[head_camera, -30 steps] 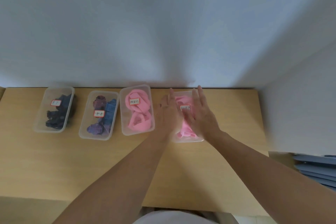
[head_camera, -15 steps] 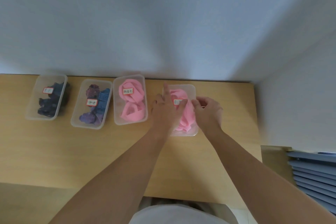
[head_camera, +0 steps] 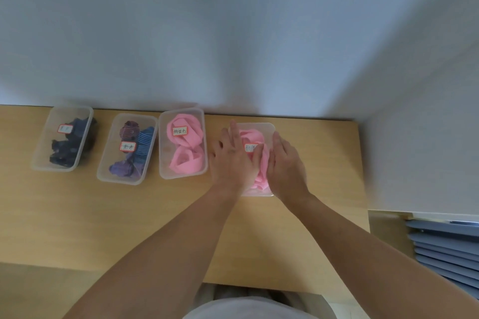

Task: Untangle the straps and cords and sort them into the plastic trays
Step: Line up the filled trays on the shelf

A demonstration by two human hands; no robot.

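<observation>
Both hands on the rightmost clear tray (head_camera: 270, 127), fourth in a row along the wall edge of the wooden table (head_camera: 129, 215). The tray holds bunched pink straps (head_camera: 252, 137) and a small white label (head_camera: 250, 147), partly hidden. Left hand (head_camera: 232, 155) lies over the tray's left side: index finger straight toward the wall, thumb on the pink straps. Its other fingers bend down by the tray's left wall, can't tell if they grip it. Right hand (head_camera: 285, 163) is flat, fingers straight and together, pressing the straps from the right. Other trays, left to right: dark navy straps (head_camera: 70, 147) in the first tray (head_camera: 41, 153), purple and striped blue straps (head_camera: 141, 147) in the second tray (head_camera: 103, 171), pink loops (head_camera: 185, 160) with a label in the third tray (head_camera: 162, 163), just beside the left hand.
</observation>
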